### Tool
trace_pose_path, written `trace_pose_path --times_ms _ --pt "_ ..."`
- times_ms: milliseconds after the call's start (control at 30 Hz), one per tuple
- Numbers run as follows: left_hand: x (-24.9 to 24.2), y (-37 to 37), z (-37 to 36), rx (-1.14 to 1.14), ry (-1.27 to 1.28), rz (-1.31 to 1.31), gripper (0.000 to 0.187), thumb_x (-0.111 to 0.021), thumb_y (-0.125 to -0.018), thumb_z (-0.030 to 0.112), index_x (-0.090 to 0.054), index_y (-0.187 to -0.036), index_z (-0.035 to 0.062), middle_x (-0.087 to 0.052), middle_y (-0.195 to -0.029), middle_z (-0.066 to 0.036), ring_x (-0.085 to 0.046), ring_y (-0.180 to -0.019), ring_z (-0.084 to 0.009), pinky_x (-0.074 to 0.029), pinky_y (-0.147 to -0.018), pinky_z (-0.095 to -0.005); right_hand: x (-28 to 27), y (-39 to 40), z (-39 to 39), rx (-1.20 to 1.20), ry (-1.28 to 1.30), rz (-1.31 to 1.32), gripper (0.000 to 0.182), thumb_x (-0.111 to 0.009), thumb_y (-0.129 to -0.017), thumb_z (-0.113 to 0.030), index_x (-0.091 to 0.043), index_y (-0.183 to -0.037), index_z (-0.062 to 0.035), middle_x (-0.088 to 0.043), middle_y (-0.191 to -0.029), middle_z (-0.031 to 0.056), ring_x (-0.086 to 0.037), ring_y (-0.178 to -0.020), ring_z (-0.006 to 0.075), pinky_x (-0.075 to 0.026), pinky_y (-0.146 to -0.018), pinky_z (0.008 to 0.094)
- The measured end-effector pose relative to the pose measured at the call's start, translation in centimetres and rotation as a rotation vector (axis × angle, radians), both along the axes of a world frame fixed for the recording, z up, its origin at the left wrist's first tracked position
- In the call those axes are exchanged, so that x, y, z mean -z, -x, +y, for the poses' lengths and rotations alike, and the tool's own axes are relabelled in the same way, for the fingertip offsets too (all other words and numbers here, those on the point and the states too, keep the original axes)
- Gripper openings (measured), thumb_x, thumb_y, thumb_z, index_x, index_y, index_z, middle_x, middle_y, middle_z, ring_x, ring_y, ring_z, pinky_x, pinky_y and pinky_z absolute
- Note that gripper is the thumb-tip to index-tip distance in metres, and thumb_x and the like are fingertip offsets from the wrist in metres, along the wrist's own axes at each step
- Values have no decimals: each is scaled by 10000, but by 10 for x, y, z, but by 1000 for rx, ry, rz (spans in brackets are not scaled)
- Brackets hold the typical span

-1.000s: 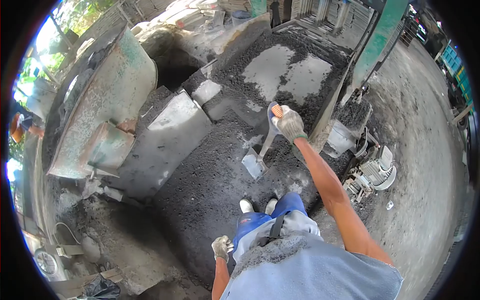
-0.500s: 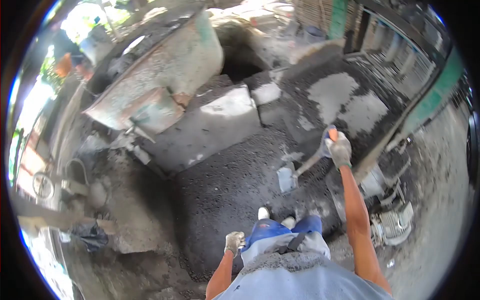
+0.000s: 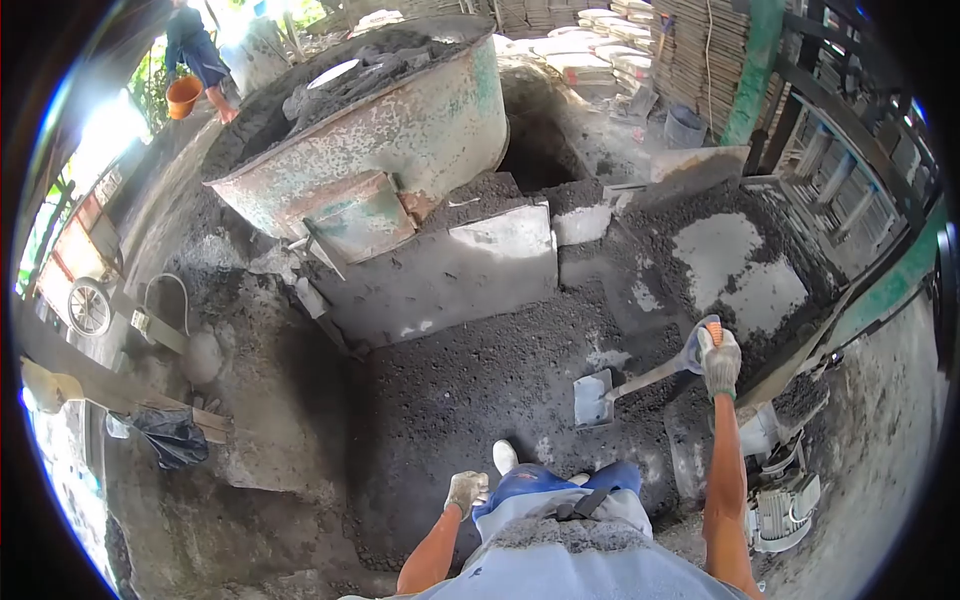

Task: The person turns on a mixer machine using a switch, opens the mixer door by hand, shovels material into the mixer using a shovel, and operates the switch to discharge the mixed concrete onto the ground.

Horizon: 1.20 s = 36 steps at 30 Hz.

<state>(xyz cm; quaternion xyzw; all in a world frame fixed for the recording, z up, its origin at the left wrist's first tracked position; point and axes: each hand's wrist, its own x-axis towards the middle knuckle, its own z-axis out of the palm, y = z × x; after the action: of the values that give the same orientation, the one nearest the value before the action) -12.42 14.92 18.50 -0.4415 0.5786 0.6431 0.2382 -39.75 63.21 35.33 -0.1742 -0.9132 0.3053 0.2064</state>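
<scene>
My right hand, in a pale work glove, grips the top handle of a shovel. The shovel slants down to the left, its flat metal blade resting at the dark, gritty floor of the pit. My left hand, also gloved, hangs by my left thigh with its fingers curled in and nothing visible in them. White boots show below my blue trousers.
A large rusty mixing tub holding dark material stands above a concrete ledge. To the right are a grey-patched slab and a motor. Another person holds an orange bucket at the far left. Stacked sacks lie behind.
My view has tilted up, so the tub, sacks and other person show more fully. My right hand still grips the shovel. One boot has stepped slightly left.
</scene>
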Motion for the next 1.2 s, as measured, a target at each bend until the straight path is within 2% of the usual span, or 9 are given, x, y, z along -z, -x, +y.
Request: trace_pose_path --times_ms 167,267,300,433,567,767,867,1133,1200 --pt "25 22 -39 -77 -120 46 111 -659 -809 60 -596 -720 39 -543 -630 -43 -501 -470 -144 -374 -405 -291 11 2 -1 7 -84 192 418 -747 -861 -318 -683 -1147 -21 -718 -972 224 -699 -879 383 -534 -778 443" --pt "42 41 -70 -59 -230 30 133 -672 -815 88 -604 -717 29 -566 -641 -50 -525 -474 -155 -396 -413 -301 38 16 28 -65 96 44 219 -724 -889 -188 -692 -1025 -19 -653 -691 39 -603 -536 158 -479 -509 319" --pt "25 53 -69 7 -46 -1 157 -670 -826 118 -614 -717 19 -591 -643 -63 -561 -490 -167 -425 -425 -312 5 10 9 -55 242 -57 117 -714 -865 -115 -690 -940 -29 -611 -638 1 -547 -467 97 -427 -430 281" --pt "26 84 -94 118 36 29 245 -659 -850 219 -656 -739 1 -630 -646 -91 -625 -526 -204 -498 -464 -349 -16 21 1 47 271 -260 58 -688 -810 -74 -646 -786 -42 -591 -593 22 -559 -455 130 -442 -430 306" --pt "12 117 -102 64 69 -19 291 -632 -865 263 -662 -746 -1 -642 -667 -102 -653 -547 -229 -565 -518 -375 38 49 29 68 -20 -178 68 -681 -777 -92 -633 -769 -44 -589 -569 36 -583 -460 152 -457 -439 327" --pt "23 112 -88 -131 82 104 194 -606 -846 209 -644 -763 38 -617 -684 -63 -605 -512 -201 -499 -474 -342 38 73 13 14 8 -171 86 -684 -771 -103 -619 -756 -48 -596 -572 40 -590 -464 156 -450 -441 338" --pt "37 91 -67 -105 58 -15 168 -600 -850 195 -646 -780 49 -616 -698 -55 -603 -521 -197 -501 -480 -342 48 70 28 -15 -24 -113 84 -690 -774 -107 -626 -759 -55 -597 -582 37 -579 -461 152 -429 -434 331" --pt "24 43 -15 -37 1 -121 129 -589 -848 154 -624 -754 74 -563 -652 -17 -518 -479 -151 -365 -417 -303 0 58 -5 1 -123 -231 257 -716 -758 -274 -652 -832 -37 -682 -795 211 -674 -793 414 -519 -709 500" --pt "20 41 -13 -77 -9 -110 115 -592 -832 144 -621 -745 74 -559 -648 -16 -516 -480 -147 -371 -419 -302 -1 57 -5 -17 -147 -222 261 -719 -760 -281 -653 -836 -40 -686 -808 210 -674 -792 412 -518 -712 502"
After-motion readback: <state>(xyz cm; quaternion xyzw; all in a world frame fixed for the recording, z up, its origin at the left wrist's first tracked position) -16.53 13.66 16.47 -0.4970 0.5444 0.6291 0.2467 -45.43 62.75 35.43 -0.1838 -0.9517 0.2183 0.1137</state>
